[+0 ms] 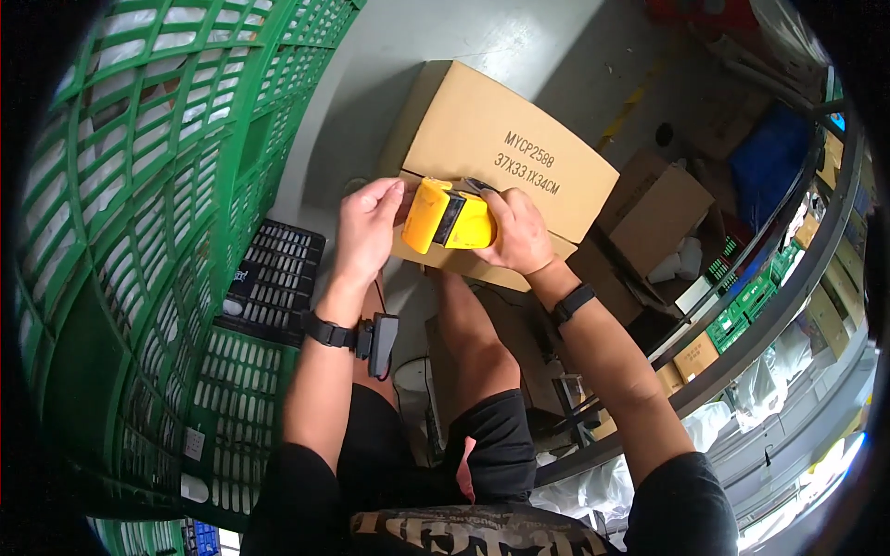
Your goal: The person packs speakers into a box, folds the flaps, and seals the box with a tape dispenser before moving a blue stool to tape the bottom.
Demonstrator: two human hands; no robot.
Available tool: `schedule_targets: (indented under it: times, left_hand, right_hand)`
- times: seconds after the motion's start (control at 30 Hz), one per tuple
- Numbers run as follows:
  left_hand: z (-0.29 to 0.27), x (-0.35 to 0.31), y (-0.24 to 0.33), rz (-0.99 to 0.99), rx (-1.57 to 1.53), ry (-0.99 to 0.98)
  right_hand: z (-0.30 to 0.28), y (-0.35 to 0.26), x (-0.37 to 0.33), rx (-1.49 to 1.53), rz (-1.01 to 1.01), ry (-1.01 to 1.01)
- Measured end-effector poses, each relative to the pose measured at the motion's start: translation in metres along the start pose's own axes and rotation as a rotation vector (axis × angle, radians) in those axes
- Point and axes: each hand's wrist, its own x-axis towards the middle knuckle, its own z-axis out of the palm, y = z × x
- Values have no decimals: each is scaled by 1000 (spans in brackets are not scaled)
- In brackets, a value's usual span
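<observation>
A yellow tape dispenser (471, 222) with a dark middle strip is held over the carton in my right hand (521, 232). The fingers of that hand wrap round its right end. My left hand (370, 222) is closed in a pinch just left of the dispenser, thumb against fingers. Whatever lies in that pinch is too small to make out. Below both hands a brown cardboard box (464, 120) stands tilted in view, with dark print on its side. Part of its near edge is hidden by the dispenser and my hands.
Tall green slatted crates (185, 185) rise along my left side. A black plastic pallet (272, 278) lies beside them on the grey floor (371, 65). To the right, a metal shelf rail (732, 371) curves past small boxes and plastic bags. An opened carton (660, 218) sits behind it.
</observation>
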Motion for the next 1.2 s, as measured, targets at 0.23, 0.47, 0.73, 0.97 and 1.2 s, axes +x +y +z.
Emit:
schedule_targets:
  times: [0.23,0.47,0.73,0.97,1.2]
  left_hand:
    - [7,-1,12,-104,-209,-146]
    - [-24,10,17,-98,-216,-119]
    - [-39,26,25,-117,-122,-121]
    - [-42,48,5,-92,-39,-89]
    - [-58,69,-6,-102,-46,-46]
  right_hand:
    - [-21,7,-25,-21,-5,-56]
    - [-39,24,-59,-76,53,-102]
    - [-47,38,-86,-118,114,-139]
    - [-35,18,-51,-268,199,-302]
    - [-32,8,-38,-274,211,-341]
